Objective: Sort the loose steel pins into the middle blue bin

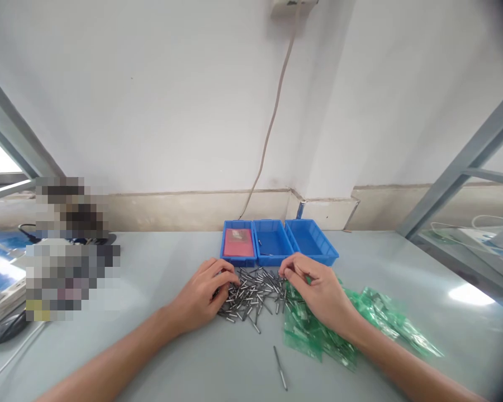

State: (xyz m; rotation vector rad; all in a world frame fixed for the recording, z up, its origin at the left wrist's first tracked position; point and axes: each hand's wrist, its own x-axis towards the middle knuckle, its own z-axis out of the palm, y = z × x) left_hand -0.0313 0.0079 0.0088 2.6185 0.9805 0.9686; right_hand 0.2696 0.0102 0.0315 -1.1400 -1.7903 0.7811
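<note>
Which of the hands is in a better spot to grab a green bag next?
Probably the right hand: it is right by the green bags, while the left hand is at the opposite side of the metal pins.

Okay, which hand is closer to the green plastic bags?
Right. The right hand partly covers the green plastic bags in this view; contact is unclear. The left hand is at the left side of the metal rods, farther from the bags.

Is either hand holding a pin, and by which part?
I can't tell. The left hand is at the pins, the right hand too; their fingers hide any hold.
</note>
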